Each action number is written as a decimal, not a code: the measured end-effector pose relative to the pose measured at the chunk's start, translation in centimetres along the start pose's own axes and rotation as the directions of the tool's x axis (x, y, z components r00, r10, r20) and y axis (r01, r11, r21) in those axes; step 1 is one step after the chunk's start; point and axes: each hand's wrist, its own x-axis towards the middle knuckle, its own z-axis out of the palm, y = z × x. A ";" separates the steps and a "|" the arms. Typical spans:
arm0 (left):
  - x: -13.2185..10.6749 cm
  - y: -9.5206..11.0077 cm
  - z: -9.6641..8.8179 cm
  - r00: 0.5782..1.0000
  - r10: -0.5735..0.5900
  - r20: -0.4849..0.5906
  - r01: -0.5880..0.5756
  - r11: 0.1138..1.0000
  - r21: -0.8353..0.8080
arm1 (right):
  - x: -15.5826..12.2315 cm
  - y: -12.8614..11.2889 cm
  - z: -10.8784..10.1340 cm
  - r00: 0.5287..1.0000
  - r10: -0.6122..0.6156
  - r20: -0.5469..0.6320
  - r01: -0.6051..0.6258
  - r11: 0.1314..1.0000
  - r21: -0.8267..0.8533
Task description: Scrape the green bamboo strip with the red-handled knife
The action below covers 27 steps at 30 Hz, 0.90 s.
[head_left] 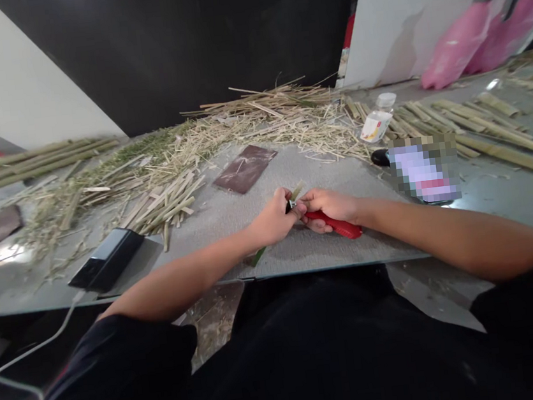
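Over the grey table top (218, 244), my two hands meet in front of my body. My left hand (273, 217) is closed on a green bamboo strip (258, 257), whose lower end sticks out beneath the wrist. A paler end of a strip shows above the fingertips. My right hand (331, 205) is wrapped round a red-handled utility knife (347, 228), its handle pointing down to the right. The knife's front end is at the left fingers, and the fingers mostly hide where blade and strip meet.
Split bamboo strips (171, 204) and shavings (258, 124) lie around the work area. A brown sandpaper sheet (246, 169) is ahead. Left stands a black box (107, 260) with a white cable; right, a small bottle (377, 120), a blurred phone (422, 172) and pink spray bottles (458, 43).
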 end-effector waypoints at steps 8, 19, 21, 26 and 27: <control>0.1 -0.5 0.5 0.999 -0.002 -0.039 0.002 1.000 -0.007 | 0.3 0.7 1.1 0.984 -0.090 -0.155 0.083 0.995 -0.046; -0.2 -0.1 0.4 0.999 -0.011 0.032 0.013 0.997 -0.079 | -0.2 -0.3 0.0 1.000 0.014 0.019 -0.013 0.999 -0.039; -0.3 -0.1 0.5 1.000 -0.023 0.000 0.023 0.999 -0.049 | -0.1 -0.1 0.4 0.998 -0.022 -0.056 0.019 0.998 -0.053; -0.1 -0.3 0.3 0.999 -0.026 -0.027 0.026 1.000 -0.007 | 0.3 0.7 1.3 0.972 -0.098 -0.212 0.084 0.994 -0.076; -0.1 -0.3 0.2 0.999 -0.029 -0.026 0.028 1.000 -0.006 | 0.3 0.8 1.3 0.971 -0.101 -0.216 0.086 0.993 -0.077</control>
